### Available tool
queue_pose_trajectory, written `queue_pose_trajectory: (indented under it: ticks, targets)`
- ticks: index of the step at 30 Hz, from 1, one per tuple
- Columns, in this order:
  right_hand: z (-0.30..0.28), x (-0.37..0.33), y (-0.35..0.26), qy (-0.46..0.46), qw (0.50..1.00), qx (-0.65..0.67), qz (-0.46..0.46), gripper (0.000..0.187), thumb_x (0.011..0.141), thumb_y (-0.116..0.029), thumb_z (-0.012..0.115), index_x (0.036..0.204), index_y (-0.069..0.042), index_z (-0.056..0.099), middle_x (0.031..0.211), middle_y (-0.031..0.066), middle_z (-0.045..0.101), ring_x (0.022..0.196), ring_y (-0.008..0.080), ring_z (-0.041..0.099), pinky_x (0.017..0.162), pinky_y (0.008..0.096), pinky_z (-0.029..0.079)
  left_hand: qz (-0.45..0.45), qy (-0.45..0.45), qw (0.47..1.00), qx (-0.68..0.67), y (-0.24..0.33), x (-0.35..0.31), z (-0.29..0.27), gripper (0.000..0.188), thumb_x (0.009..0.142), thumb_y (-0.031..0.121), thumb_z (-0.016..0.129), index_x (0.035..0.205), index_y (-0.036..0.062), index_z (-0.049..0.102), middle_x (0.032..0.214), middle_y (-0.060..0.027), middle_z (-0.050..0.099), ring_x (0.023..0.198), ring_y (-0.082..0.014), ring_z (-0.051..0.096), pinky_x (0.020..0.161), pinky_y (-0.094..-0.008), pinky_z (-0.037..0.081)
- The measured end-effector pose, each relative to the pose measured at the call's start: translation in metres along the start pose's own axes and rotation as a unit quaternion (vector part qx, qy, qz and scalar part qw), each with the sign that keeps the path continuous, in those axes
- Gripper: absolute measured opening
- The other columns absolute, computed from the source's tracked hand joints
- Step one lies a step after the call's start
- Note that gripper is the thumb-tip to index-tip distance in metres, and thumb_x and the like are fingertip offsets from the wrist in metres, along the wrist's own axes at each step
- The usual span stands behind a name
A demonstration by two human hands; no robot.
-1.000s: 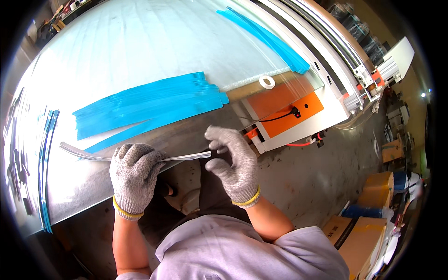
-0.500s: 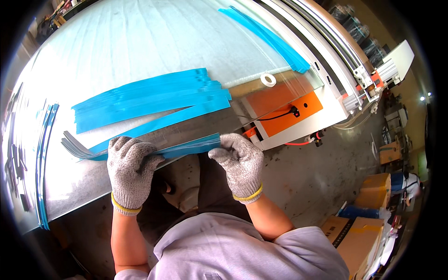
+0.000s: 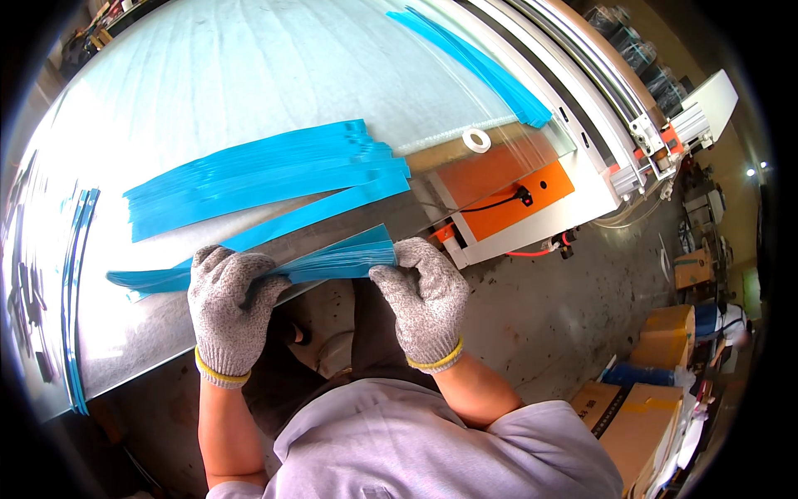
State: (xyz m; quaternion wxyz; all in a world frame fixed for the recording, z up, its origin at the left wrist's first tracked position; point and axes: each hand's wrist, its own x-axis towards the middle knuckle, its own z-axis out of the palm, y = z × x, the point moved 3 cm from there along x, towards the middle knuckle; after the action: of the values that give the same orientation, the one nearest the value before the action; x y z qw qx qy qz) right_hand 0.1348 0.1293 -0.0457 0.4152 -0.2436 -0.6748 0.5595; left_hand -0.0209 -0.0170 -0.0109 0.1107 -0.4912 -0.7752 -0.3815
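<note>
I see both hands in grey knit gloves with yellow cuffs working at the near edge of a metal-topped table. My left hand is closed around a bundle of blue strips, fingers curled over the top of it and thumb underneath, pinching the bundle roughly at its middle. My right hand grips the same bundle at its right end, fingers folded down over the strip ends; the bundle is pressed between fingers and palm. The bundle runs left to right along the near edge of the table, tilted slightly upward toward the right, and its left end fans out past the left hand over the surface.

Behind the bundle, toward the middle of the table, a larger stack of blue strips lies flat, its ends splayed slightly at the right. One single long strip lies between that stack and the held bundle, apart from both hands. At the far right corner of the surface another group of blue strips lies along the edge beside a metal rail frame. A white tape roll lies flat near the right edge. Just beside it sits an orange panel with a black cable. A few thin blue strips hang at the left edge. Cardboard boxes stand on the floor to the right
</note>
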Motion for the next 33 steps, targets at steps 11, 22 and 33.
queue_pose_trajectory:
  ticks: [11,22,33]
  targets:
    - [0.000,-0.003,0.007,0.000,1.000,0.010,0.014,0.014,0.084,0.003,0.077,0.095,0.000,0.068,0.093,0.0117,0.070,0.083,0.0212,0.068,0.077,0.0319,0.053,-0.014,-0.025,0.999,0.024,-0.001,-0.003,0.000,0.024,0.066,0.004,0.081,0.088,0.0009,0.070,0.087,-0.0142,0.068,0.094,-0.0370,0.062,0.086,-0.0450,0.050]
    - [-0.006,-0.005,0.006,-0.001,0.998,0.035,0.044,0.010,0.090,0.001,0.073,0.097,0.001,0.067,0.088,0.0060,0.067,0.076,0.0108,0.060,0.069,0.0261,0.048,0.009,-0.007,1.000,0.021,0.002,0.001,0.001,0.019,0.070,0.011,0.083,0.083,0.0061,0.070,0.082,-0.0082,0.070,0.083,-0.0330,0.063,0.083,-0.0452,0.048]
    - [-0.007,-0.001,0.001,0.001,0.999,-0.047,-0.004,0.008,0.088,0.001,0.074,0.091,0.000,0.066,0.082,0.0058,0.063,0.067,0.0095,0.056,0.060,0.0250,0.044,0.027,-0.011,0.999,0.029,0.001,-0.001,0.002,0.023,0.069,0.014,0.083,0.085,0.0071,0.069,0.082,-0.0083,0.069,0.082,-0.0337,0.061,0.083,-0.0456,0.047]
